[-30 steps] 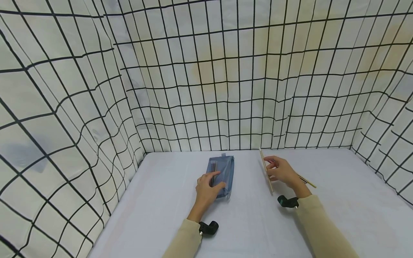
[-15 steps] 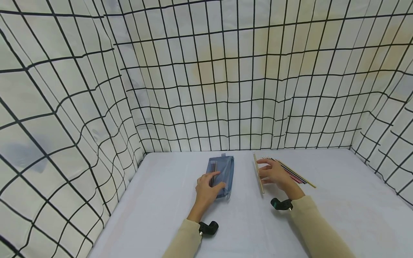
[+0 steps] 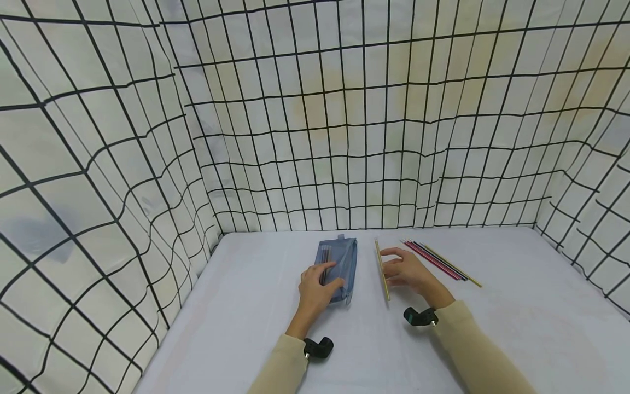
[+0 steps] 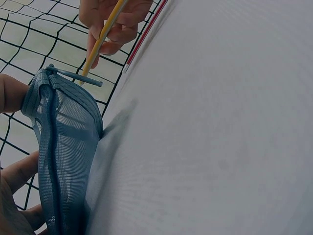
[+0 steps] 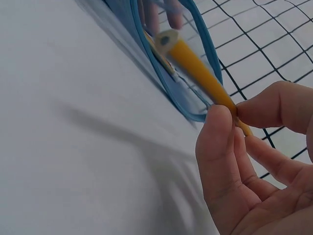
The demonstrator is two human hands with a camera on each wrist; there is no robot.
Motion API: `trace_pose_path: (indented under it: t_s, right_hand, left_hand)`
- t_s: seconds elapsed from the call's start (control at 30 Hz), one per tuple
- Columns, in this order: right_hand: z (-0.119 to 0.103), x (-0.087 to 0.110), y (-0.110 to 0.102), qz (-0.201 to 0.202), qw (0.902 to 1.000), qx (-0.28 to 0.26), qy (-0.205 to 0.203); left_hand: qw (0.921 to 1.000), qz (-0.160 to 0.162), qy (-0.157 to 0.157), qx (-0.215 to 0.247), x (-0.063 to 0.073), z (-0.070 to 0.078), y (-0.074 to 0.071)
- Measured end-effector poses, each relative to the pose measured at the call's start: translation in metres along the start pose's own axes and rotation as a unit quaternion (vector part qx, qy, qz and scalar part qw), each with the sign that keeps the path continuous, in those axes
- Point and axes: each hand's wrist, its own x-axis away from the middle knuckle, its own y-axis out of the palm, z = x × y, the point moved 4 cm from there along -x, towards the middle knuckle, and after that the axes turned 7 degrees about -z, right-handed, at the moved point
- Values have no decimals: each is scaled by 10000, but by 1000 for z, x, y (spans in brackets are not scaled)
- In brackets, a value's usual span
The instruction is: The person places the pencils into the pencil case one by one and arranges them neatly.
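A blue mesh pencil case [image 3: 348, 265] lies on the table, with several dark pencils [image 3: 325, 256] showing in it. My left hand [image 3: 315, 290] grips the case, thumb and fingers spread across it. Its zipped mouth [image 5: 215, 58] gapes toward the right hand in the right wrist view. Just right of the case, my right hand [image 3: 408, 273] pinches a yellow pencil [image 5: 198, 66] between thumb and fingertips. In the left wrist view this pencil [image 4: 105, 36] slants down behind the case's zipper pull [image 4: 78, 77]. The pencil's flat end faces the right wrist camera.
Several loose pencils, red [image 3: 433, 261], black and yellow [image 3: 460, 269], lie side by side to the right of the right hand. White cloth [image 3: 374, 350] covers the table. Black grid netting [image 3: 315, 131] over white sheets stands at the back and sides.
My right hand has moved left with the yellow pencil, away from the loose pencils and closer to the case. The left hand and case have stayed put.
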Motion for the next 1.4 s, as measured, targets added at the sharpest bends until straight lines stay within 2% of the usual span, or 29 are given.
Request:
trace_pose_path:
  t_s: [0.57, 0.93, 1.13, 1.4]
  right_hand:
    - [0, -5, 34, -233, 9994, -256, 91]
    - [-6, -19, 53, -221, 9981, -538, 195]
    - [-9, -24, 58, -52, 9972, -665, 327]
    - [-14, -29, 60, -49, 9960, -844, 304]
  left_hand:
    - [10000, 28, -9, -3, -3, 0, -1]
    - [9999, 108, -45, -53, -2, -2, -2]
    - [9998, 143, 87, -132, -3, -1, 0]
    - [9999, 146, -24, -35, -3, 0, 0]
